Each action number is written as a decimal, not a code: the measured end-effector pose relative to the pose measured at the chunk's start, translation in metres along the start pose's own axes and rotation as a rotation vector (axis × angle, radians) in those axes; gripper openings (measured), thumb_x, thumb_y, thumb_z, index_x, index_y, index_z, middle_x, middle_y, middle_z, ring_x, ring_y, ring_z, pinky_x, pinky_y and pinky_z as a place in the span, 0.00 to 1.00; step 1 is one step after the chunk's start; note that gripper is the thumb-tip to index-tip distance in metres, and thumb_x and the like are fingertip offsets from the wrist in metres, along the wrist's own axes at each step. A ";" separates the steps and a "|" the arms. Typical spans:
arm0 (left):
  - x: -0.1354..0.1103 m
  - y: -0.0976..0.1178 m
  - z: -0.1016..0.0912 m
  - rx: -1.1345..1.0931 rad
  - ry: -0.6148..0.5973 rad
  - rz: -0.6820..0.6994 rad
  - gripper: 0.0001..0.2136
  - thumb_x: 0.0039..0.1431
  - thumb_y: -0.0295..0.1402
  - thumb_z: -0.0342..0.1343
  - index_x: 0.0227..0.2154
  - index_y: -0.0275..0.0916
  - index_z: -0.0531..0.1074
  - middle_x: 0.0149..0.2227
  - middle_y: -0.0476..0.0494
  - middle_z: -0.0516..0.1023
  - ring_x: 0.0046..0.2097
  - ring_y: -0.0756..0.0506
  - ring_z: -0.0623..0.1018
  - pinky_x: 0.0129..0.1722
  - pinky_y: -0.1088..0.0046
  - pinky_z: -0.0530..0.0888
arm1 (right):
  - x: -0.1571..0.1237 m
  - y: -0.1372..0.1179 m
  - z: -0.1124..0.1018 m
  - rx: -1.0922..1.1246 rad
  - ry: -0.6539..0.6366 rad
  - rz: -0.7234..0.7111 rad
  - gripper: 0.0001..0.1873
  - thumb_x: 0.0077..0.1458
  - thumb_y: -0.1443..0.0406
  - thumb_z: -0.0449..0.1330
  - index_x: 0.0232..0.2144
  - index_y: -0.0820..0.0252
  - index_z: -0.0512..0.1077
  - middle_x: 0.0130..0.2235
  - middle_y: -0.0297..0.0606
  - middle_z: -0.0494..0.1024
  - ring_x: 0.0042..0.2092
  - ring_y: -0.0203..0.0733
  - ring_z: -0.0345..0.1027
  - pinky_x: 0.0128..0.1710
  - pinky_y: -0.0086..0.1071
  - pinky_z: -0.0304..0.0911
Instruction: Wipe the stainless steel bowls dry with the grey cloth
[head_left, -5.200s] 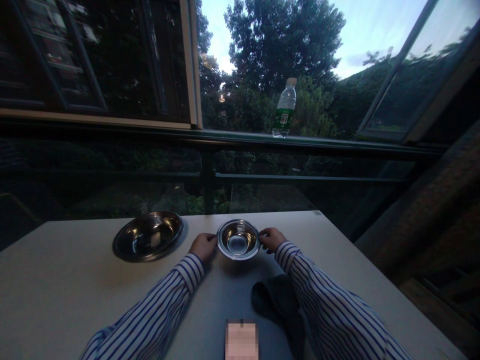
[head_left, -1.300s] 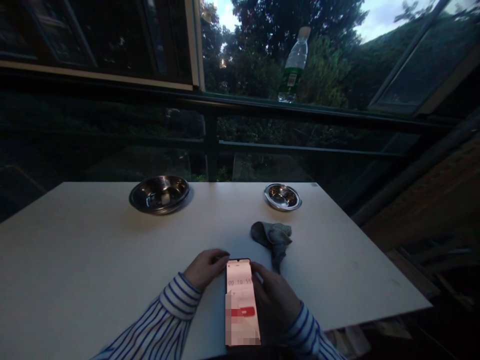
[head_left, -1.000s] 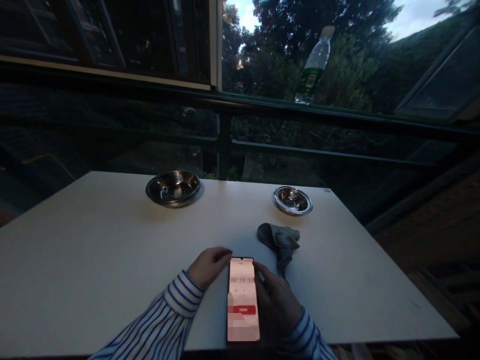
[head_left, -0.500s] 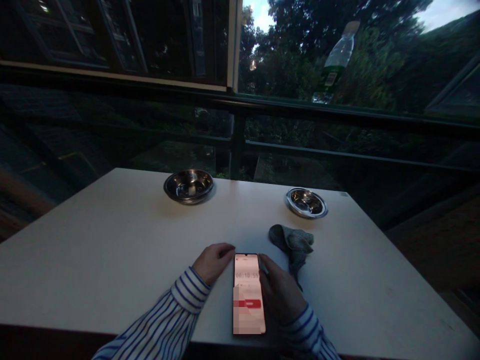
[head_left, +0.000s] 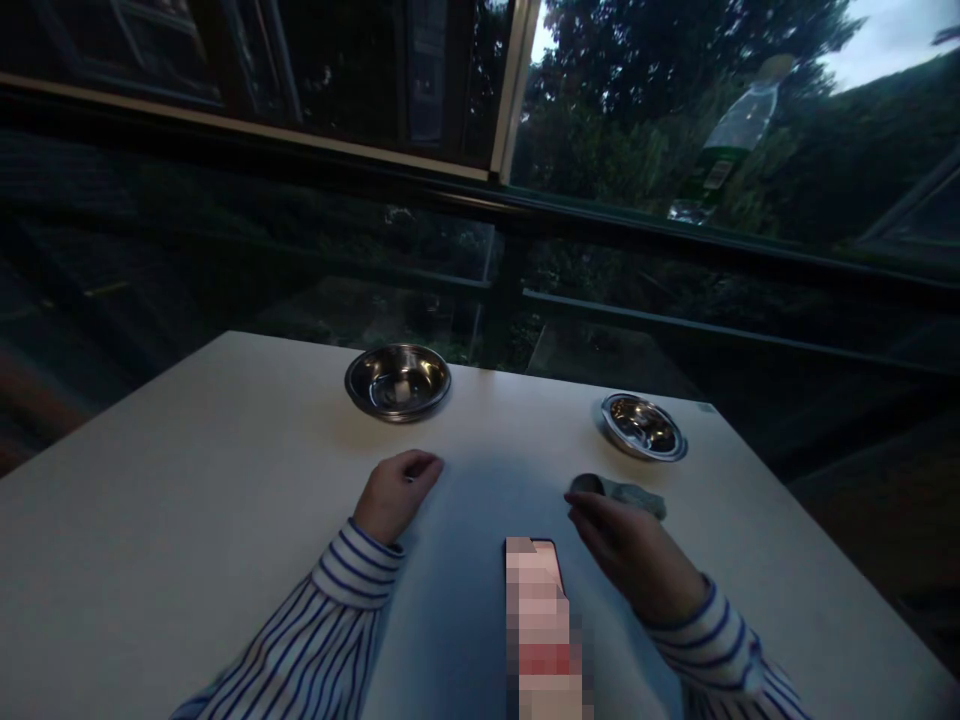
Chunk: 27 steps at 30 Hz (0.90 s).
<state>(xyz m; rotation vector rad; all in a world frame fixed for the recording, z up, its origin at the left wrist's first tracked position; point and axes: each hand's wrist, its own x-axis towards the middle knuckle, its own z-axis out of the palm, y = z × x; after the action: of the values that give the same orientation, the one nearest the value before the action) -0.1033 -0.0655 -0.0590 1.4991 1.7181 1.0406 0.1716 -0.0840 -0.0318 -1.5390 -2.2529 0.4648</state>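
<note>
My left hand (head_left: 396, 497) is above the white table (head_left: 187, 480), fingers curled in and thumb against the index finger, with no object visible in them. To the right, my right hand (head_left: 637, 555) has its fingers stretched forward and holds nothing that I can see. It partly covers a crumpled grey-green cloth (head_left: 637, 497) with a dark rounded end; whether the fingertips touch the cloth I cannot tell. Between my forearms lies a phone (head_left: 544, 600) with a lit pinkish screen, largely pixelated, and neither hand is on it.
A wide steel bowl (head_left: 398, 384), seemingly stacked, stands at the table's back left. A smaller steel bowl (head_left: 643, 427) stands at the back right. Beyond are a dark railing and window, with a plastic bottle (head_left: 724, 150) leaning on the ledge.
Both hands have come away from the phone's sides, the left moving left and forward, the right moving right toward the cloth. The view has shifted, so the bowls and phone appear farther right.
</note>
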 end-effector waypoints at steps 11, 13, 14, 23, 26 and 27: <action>0.048 -0.028 -0.077 0.021 0.436 -0.120 0.18 0.49 0.42 0.49 0.35 0.33 0.75 0.34 0.40 0.80 0.32 0.45 0.77 0.32 0.73 0.73 | 0.097 -0.030 0.007 -0.115 -0.209 -0.133 0.12 0.51 0.68 0.52 0.32 0.59 0.75 0.31 0.40 0.78 0.32 0.41 0.71 0.33 0.31 0.61; 0.061 -0.035 -0.086 0.066 0.473 -0.135 0.19 0.49 0.41 0.49 0.36 0.32 0.75 0.36 0.38 0.80 0.33 0.44 0.78 0.33 0.72 0.73 | 0.115 -0.036 0.013 -0.091 -0.219 -0.137 0.11 0.50 0.68 0.52 0.31 0.60 0.75 0.30 0.39 0.78 0.32 0.40 0.70 0.32 0.29 0.61; 0.068 -0.039 -0.089 0.091 0.485 -0.143 0.19 0.49 0.40 0.49 0.37 0.31 0.75 0.37 0.36 0.80 0.33 0.44 0.78 0.33 0.72 0.73 | 0.124 -0.039 0.017 -0.076 -0.223 -0.132 0.11 0.50 0.68 0.52 0.31 0.60 0.75 0.30 0.38 0.78 0.31 0.39 0.70 0.32 0.28 0.61; 0.106 -0.048 -0.101 0.265 0.395 -0.142 0.18 0.52 0.38 0.47 0.37 0.34 0.77 0.39 0.36 0.80 0.39 0.42 0.78 0.37 0.72 0.70 | 0.193 -0.059 0.037 -0.024 -0.178 -0.032 0.09 0.53 0.68 0.55 0.33 0.61 0.74 0.34 0.38 0.77 0.39 0.40 0.70 0.39 0.29 0.62; 0.107 -0.045 -0.103 0.319 0.357 -0.138 0.17 0.52 0.38 0.47 0.35 0.36 0.78 0.39 0.35 0.80 0.42 0.40 0.77 0.38 0.71 0.69 | 0.215 -0.065 0.042 -0.039 -0.181 -0.002 0.09 0.57 0.65 0.54 0.38 0.62 0.71 0.39 0.38 0.74 0.42 0.40 0.69 0.43 0.36 0.63; 0.107 -0.044 -0.103 0.331 0.345 -0.137 0.16 0.52 0.38 0.47 0.34 0.36 0.78 0.39 0.35 0.80 0.43 0.40 0.76 0.38 0.71 0.68 | 0.222 -0.066 0.044 -0.047 -0.188 0.014 0.10 0.57 0.63 0.54 0.39 0.62 0.70 0.41 0.39 0.73 0.42 0.40 0.68 0.43 0.38 0.64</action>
<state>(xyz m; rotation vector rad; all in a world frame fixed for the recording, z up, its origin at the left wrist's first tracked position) -0.2301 0.0219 -0.0421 1.4285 2.2947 1.0245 0.0225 0.0977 -0.0139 -1.5943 -2.4105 0.5870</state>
